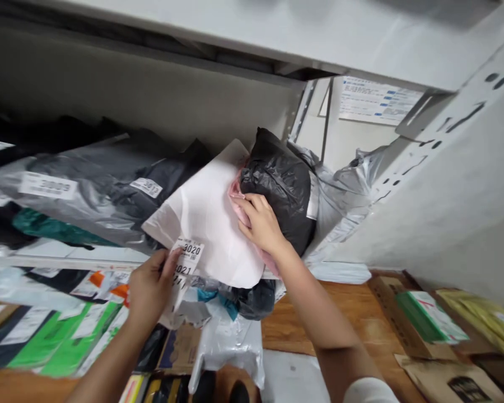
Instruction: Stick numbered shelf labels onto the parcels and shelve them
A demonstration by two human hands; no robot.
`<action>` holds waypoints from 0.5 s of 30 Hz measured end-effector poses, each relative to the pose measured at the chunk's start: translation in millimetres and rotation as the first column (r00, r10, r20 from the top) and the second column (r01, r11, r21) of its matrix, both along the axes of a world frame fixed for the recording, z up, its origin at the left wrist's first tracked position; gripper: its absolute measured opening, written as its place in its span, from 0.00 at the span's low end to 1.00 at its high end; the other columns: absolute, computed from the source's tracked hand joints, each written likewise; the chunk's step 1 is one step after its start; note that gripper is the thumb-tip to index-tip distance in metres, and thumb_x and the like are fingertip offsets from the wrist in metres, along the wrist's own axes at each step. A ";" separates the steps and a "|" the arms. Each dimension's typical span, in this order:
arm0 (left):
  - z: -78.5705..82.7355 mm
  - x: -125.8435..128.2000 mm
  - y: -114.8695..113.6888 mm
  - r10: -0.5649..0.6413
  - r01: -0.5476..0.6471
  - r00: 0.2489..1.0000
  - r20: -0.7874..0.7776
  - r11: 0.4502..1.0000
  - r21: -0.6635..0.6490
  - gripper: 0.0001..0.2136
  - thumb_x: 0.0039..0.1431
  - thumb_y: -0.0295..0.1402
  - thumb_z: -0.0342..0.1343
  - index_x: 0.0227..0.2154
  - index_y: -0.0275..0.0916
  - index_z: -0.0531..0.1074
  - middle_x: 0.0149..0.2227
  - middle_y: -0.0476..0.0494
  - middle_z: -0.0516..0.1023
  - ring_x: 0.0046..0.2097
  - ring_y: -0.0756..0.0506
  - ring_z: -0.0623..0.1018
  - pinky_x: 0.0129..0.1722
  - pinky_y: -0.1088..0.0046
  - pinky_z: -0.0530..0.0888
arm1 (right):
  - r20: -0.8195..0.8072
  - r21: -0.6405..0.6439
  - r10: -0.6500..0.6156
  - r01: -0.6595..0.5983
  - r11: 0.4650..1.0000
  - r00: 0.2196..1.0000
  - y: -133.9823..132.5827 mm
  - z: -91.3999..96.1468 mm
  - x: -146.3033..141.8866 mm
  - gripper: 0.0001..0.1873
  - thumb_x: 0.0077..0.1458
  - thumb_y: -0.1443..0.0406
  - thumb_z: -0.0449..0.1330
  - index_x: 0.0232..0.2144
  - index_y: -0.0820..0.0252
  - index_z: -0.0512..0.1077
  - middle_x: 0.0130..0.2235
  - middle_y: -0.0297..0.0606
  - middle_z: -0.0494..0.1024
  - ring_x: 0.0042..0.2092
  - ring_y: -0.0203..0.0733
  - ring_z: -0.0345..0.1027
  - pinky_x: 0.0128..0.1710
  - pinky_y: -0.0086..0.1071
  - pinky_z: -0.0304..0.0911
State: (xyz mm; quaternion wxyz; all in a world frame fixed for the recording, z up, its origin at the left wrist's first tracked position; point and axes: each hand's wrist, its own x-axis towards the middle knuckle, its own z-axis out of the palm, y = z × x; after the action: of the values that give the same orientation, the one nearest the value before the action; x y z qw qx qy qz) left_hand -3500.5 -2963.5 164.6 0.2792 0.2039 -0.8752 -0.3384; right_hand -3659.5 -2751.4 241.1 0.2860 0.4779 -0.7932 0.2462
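- Left hand (153,282): thumb and fingers pinch one label strip (189,253) printed 3020 and 3021.
- Right hand (260,223): curled fingers pinch the edge of one pink packet (235,190).
- On the shelf (59,250), it sits between one smooth white packet (208,210) and one rounded, crinkled black bag (277,173).

1. On the shelf at left, a shiny grey bag (94,162) bears a white label (48,185) reading 3009.
2. Beside it, a dark bag (168,168) has a smaller label (146,187), perhaps 3013; the print is blurred.
3. A teal bag (56,226) lies beneath the grey one.
4. Lower left, bright green packets (73,341) lie side by side.
5. At upper right, a printed sheet (378,101) shows behind the metal shelf frame (445,126).
6. At lower right, a cardboard box (390,319) stands on the wooden floor (344,313), with a green-and-white box (430,316) resting in it.
7. Nearby lie yellow packets (483,319) and a brown paper bag (428,372).
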 end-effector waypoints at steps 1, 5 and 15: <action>2.2 2.0 -1.5 0.019 -0.019 0.999 -0.042 1.000 0.009 0.19 0.62 0.46 0.48 0.20 0.39 0.64 0.17 0.54 0.64 0.23 0.51 0.66 0.25 0.77 0.59 | -0.034 0.003 -0.005 0.005 1.000 0.999 -6.0 -4.4 6.0 0.25 0.53 0.68 0.59 0.55 0.58 0.67 0.51 0.47 0.67 0.55 0.52 0.58 0.57 0.51 0.56; 11.9 9.9 -8.6 0.051 -0.046 0.986 -0.157 0.998 0.035 0.19 0.62 0.44 0.49 0.19 0.38 0.61 0.17 0.55 0.59 0.23 0.53 0.63 0.25 0.78 0.58 | -0.063 -0.201 0.138 -0.148 0.968 0.989 -35.5 -25.6 41.1 0.14 0.58 0.68 0.56 0.47 0.57 0.73 0.45 0.44 0.73 0.51 0.47 0.64 0.55 0.47 0.60; 20.8 19.3 -17.4 -0.031 0.061 0.963 -0.267 0.993 0.105 0.19 0.63 0.42 0.49 0.19 0.39 0.57 0.18 0.55 0.55 0.24 0.53 0.60 0.25 0.78 0.57 | 0.644 -0.622 0.495 0.023 0.783 0.583 -106.2 -48.8 88.3 0.14 0.57 0.57 0.58 0.41 0.60 0.76 0.36 0.39 0.79 0.32 0.36 0.70 0.27 0.26 0.64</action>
State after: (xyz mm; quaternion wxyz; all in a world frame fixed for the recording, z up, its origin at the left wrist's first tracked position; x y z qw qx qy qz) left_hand -3481.2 -2980.9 185.4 0.3738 0.1520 -0.8141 -0.4177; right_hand -3571.2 -2857.6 192.3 0.0030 0.3202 -0.6484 0.6907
